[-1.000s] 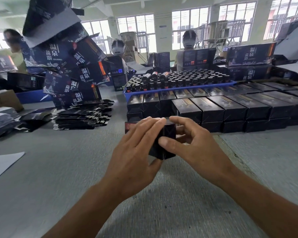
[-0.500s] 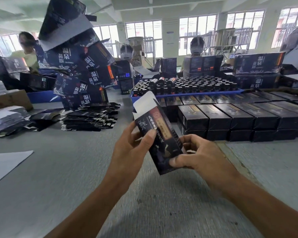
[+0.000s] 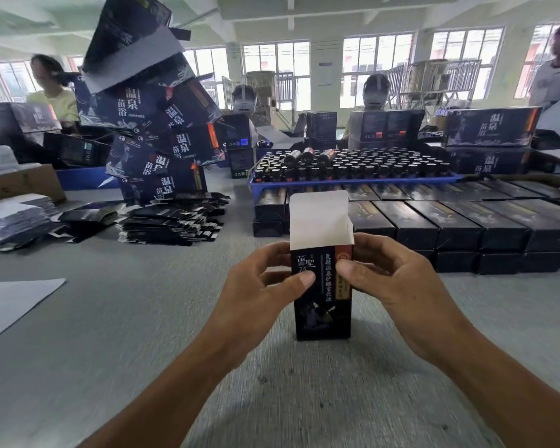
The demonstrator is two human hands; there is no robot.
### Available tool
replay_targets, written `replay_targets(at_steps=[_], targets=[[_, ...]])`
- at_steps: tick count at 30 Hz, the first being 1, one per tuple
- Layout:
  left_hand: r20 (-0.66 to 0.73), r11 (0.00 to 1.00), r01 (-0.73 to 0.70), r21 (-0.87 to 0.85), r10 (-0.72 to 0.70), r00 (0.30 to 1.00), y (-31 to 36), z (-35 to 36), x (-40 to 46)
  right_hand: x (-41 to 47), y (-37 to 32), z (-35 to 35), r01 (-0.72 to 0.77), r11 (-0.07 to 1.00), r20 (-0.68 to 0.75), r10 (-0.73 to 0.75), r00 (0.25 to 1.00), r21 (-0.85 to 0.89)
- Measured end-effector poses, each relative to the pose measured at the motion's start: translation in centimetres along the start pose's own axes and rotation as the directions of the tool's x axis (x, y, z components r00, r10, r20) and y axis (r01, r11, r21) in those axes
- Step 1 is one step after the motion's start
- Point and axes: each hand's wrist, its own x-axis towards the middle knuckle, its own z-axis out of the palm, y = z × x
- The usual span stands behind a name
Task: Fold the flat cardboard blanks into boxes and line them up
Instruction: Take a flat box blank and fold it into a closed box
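While both of our hands close on the upper half of the dark box (image 3: 322, 295), the left hand (image 3: 259, 286) pinches its left edge with the thumb across the printed front, and the right hand (image 3: 398, 282) pinches the right edge the same way, thumb on the red label strip. We hold the box upright, its base at or just above the grey desk (image 3: 143, 334); whether it touches we cannot tell. Its white top flap (image 3: 319, 218) stands open above our fingers. We judge the box to be light, thin card: stiff along its creases, easily dented on the flat panels, and a little slick on the printed face, so the corners and folded edges are the places to take hold, with only mild pressure. Closing the flap looks like the step in hand. Beyond the box, rows of finished boxes (image 3: 450, 227) lie close behind and to the right, so the flap has little room to swing backward. A stack of flat blanks (image 3: 172, 221) sits well apart to the left, under a leaning pile of larger cartons (image 3: 156, 130). Near us and to the left, the desk offers open room for moving.
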Motion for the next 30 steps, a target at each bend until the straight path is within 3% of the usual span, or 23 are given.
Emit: replay_targets(at_steps=[8,15,19,22,30], targets=[[-0.056,0.997,-0.07,-0.03,0.068,0.996,0.0,-0.1,0.1,0.1,0.4,-0.1,0.001,1.0,0.04,-0.001,0.999,0.011],[-0.067,0.959,-0.227,0.172,0.242,0.968,0.0,0.5,-0.3,0.1,0.2,-0.2,0.058,0.997,0.007,-0.058,0.998,-0.055],[-0.054,0.953,-0.236,0.189,0.25,0.967,-0.2,0.3,-0.4,-0.4,0.0,0.3,0.161,0.974,-0.024,-0.167,0.986,-0.16],[-0.052,0.959,-0.222,0.178,0.234,0.971,-0.2,0.2,-0.4,-0.7,-0.3,0.6,0.248,0.929,0.03,-0.25,0.968,-0.274],[-0.041,0.959,-0.231,0.167,0.241,0.97,0.0,0.2,-0.3,-0.8,-0.9,0.6,0.227,0.935,0.076,-0.215,0.974,-0.272]])
